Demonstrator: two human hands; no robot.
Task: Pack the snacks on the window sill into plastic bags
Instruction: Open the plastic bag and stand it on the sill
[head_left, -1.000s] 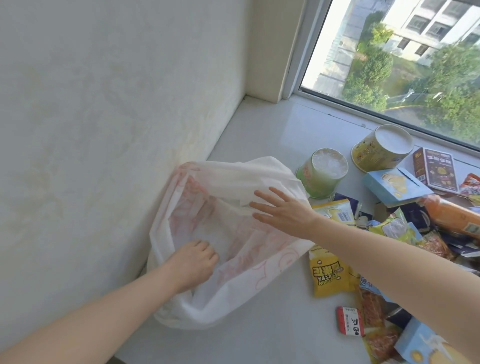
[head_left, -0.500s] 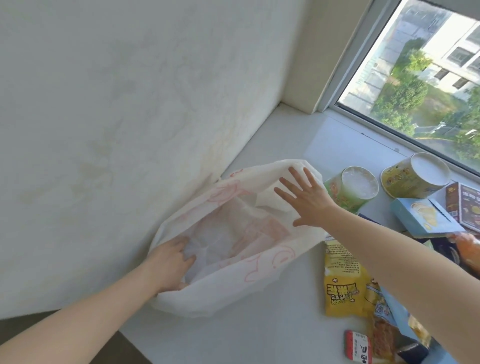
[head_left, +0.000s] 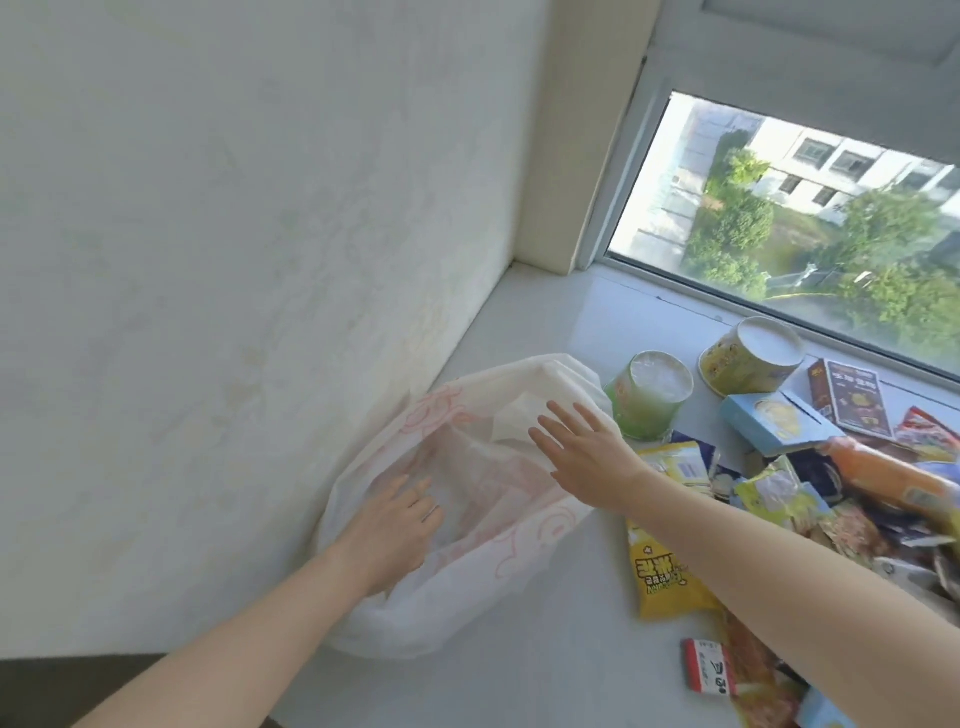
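Note:
A white plastic bag (head_left: 483, 582) with pink print lies on the window sill (head_left: 550, 649) against the left wall, its mouth spread wide. My left hand (head_left: 395, 525) reaches into the opening, fingers straight, resting on the inner plastic. At the bag's far rim my right hand (head_left: 582, 457) lies flat with fingers spread. Right of the bag lie the snacks: a green cup (head_left: 647, 395), a yellow tub (head_left: 748, 361), a light blue box (head_left: 779, 423), a yellow packet (head_left: 665, 577) and several other wrappers.
The white wall (head_left: 234, 312) stands close on the left. A window (head_left: 810, 223) runs along the back of the sill. A dark box (head_left: 852, 397), an orange pouch (head_left: 893, 473) and a small red-and-white packet (head_left: 709, 673) lie among the snacks at the right.
My left hand has uncurled and now lies flat inside the bag. The view has tilted up, and my right hand stays spread on the bag's far rim.

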